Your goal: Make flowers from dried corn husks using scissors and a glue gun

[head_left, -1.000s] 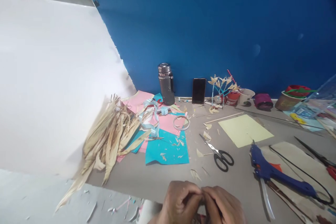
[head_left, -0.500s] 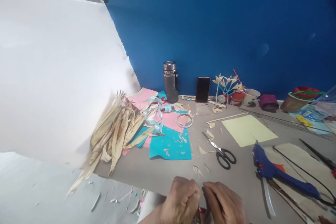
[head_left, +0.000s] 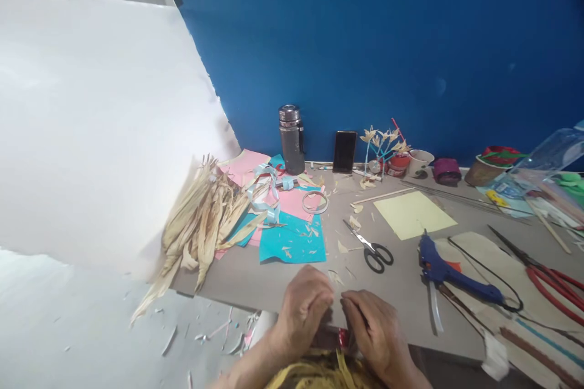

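Free room: bare grey table (head_left: 255, 282) ahead of the hands.
Left obstacle: dried husks (head_left: 201, 222).
Ahead: scissors (head_left: 371, 247) beside teal paper (head_left: 292, 243).
Right obstacle: glue gun (head_left: 449, 270), probably with its cord.

Black-handled scissors (head_left: 370, 247), blue glue gun (head_left: 451, 270), pale yellow sheet (head_left: 413, 214), turquoise paper (head_left: 292, 243).

My left hand (head_left: 305, 310) and right hand (head_left: 375, 328) now higher in view, knuckles apart; second ago they were pressed together at bottom edge. Small red piece (head_left: 343, 337) now shows between my fingers, yellow strips (head_left: 319, 374) visible beneath wrists, both unseen earlier. View swung right and down: red-handled pliers (head_left: 554, 282) fully in sight at right edge, scissors (head_left: 371, 247) and blue glue gun (head_left: 449, 271) sit closer to my hands.
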`<action>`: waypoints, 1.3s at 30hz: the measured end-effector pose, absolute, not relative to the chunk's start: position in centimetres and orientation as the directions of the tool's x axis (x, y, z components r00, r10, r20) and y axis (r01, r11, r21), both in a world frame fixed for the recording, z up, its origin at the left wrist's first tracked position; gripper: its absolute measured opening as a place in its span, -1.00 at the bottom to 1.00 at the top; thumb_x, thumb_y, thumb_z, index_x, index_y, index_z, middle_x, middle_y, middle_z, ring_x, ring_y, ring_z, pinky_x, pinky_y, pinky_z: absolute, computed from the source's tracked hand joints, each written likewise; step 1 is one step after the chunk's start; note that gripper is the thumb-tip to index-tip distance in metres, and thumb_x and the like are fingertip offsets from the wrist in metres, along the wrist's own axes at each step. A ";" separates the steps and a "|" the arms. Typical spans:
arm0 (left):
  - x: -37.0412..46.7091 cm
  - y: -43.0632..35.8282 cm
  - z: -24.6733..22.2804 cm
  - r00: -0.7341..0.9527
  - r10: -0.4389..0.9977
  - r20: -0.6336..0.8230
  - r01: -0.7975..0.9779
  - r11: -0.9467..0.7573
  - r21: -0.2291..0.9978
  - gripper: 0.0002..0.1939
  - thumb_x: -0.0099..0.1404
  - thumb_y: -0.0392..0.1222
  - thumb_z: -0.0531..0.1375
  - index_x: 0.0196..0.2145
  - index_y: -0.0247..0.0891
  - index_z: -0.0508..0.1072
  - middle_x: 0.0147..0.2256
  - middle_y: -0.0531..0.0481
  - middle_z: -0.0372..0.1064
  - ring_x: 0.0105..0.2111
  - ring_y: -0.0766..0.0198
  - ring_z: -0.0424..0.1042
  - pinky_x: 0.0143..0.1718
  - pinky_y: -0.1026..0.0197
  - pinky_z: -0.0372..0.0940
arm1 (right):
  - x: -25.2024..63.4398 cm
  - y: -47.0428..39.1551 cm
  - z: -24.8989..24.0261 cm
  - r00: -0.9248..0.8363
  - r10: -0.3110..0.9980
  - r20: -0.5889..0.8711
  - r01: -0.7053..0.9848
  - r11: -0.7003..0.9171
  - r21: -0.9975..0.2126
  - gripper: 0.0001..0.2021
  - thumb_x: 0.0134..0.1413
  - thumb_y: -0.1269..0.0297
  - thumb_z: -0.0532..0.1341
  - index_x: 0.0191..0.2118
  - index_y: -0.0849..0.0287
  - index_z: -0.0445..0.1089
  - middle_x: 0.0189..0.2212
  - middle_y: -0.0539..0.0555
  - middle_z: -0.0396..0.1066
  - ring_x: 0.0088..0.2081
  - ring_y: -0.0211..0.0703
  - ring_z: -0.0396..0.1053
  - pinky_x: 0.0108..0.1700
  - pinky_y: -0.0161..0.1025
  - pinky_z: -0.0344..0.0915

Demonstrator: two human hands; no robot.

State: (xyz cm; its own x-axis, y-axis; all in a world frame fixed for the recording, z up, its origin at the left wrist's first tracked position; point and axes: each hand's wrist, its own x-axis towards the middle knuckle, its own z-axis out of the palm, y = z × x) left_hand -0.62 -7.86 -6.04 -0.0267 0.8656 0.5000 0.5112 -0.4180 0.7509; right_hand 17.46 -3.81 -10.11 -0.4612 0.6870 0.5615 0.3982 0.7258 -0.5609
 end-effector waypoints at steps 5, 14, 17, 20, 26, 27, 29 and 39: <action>-3.7 -7.9 -5.1 -0.190 0.922 0.337 0.638 -0.145 0.756 -0.71 0.43 -0.08 0.05 -0.36 -0.24 0.47 -0.51 0.03 0.42 -0.47 0.28 0.40 -0.37 0.27 0.27 | 17.5 -3.8 -10.3 -0.469 0.684 0.558 0.398 0.728 -0.558 -0.78 0.36 0.36 0.06 -0.23 0.17 0.45 -0.49 0.06 0.43 -0.46 -0.18 0.42 -0.35 -0.29 0.31; -13.8 -6.3 -1.4 -0.495 0.794 0.354 0.853 0.368 0.369 -0.64 0.42 -0.18 -0.05 -0.02 -0.34 0.44 -0.03 -0.26 0.47 0.00 -0.02 0.41 0.02 0.02 0.26 | 17.5 -3.7 -10.1 -0.467 0.664 0.584 0.406 0.748 -0.526 -0.75 0.39 0.32 0.04 -0.24 0.18 0.45 -0.51 0.08 0.42 -0.47 -0.18 0.41 -0.35 -0.30 0.30; -15.8 -5.4 -0.6 -0.518 0.826 0.223 0.846 0.458 0.271 -0.65 0.40 -0.25 -0.06 -0.06 -0.36 0.46 -0.03 -0.26 0.47 0.00 -0.04 0.43 -0.02 0.03 0.27 | 17.4 -3.7 -10.0 -0.469 0.662 0.585 0.417 0.750 -0.514 -0.76 0.38 0.35 0.04 -0.24 0.18 0.44 -0.51 0.07 0.41 -0.46 -0.18 0.40 -0.35 -0.30 0.27; -16.6 -4.6 -0.6 -0.583 0.803 0.119 0.806 0.555 0.205 -0.68 0.37 -0.25 -0.04 -0.11 -0.28 0.48 -0.06 -0.23 0.50 -0.05 -0.06 0.46 -0.13 0.06 0.29 | 17.4 -3.8 -10.1 -0.469 0.670 0.575 0.436 0.742 -0.509 -0.78 0.37 0.39 0.05 -0.24 0.19 0.43 -0.51 0.05 0.40 -0.46 -0.18 0.40 -0.35 -0.29 0.24; -16.5 -4.1 -0.9 -0.562 0.827 0.031 0.824 0.556 0.105 -0.64 0.33 -0.23 -0.01 -0.02 -0.24 0.47 -0.08 -0.24 0.53 -0.06 -0.07 0.48 -0.22 0.11 0.27 | 17.3 -3.8 -10.4 -0.476 0.680 0.558 0.446 0.733 -0.514 -0.77 0.36 0.39 0.03 -0.25 0.17 0.42 -0.54 0.02 0.37 -0.48 -0.20 0.37 -0.38 -0.28 0.19; -16.5 -4.1 -0.8 -0.566 0.824 0.025 0.822 0.561 0.102 -0.63 0.33 -0.22 0.00 0.00 -0.24 0.47 -0.07 -0.24 0.53 -0.05 -0.06 0.48 -0.22 0.12 0.27 | 17.3 -3.8 -10.4 -0.481 0.678 0.556 0.447 0.735 -0.509 -0.77 0.36 0.39 0.03 -0.25 0.17 0.42 -0.54 0.02 0.36 -0.49 -0.20 0.37 -0.39 -0.28 0.18; -16.5 -4.1 -0.6 -0.581 0.814 0.025 0.811 0.575 0.105 -0.63 0.33 -0.20 -0.01 -0.03 -0.22 0.49 -0.08 -0.21 0.54 -0.07 -0.03 0.49 -0.25 0.15 0.25 | 17.3 -3.7 -10.4 -0.487 0.668 0.562 0.446 0.744 -0.497 -0.77 0.36 0.40 0.02 -0.25 0.17 0.42 -0.54 0.02 0.36 -0.49 -0.20 0.37 -0.40 -0.28 0.17; -17.6 -4.9 0.8 -0.513 0.850 0.120 0.852 0.487 0.191 -0.67 0.31 -0.09 0.02 -0.37 -0.19 0.56 -0.39 -0.07 0.56 -0.38 0.10 0.48 -0.45 0.22 0.14 | 16.8 -3.8 -9.5 -0.485 0.673 0.558 0.459 0.739 -0.493 -0.74 0.37 0.40 -0.01 -0.30 0.16 0.38 -0.57 0.00 0.33 -0.52 -0.22 0.31 -0.42 -0.27 0.08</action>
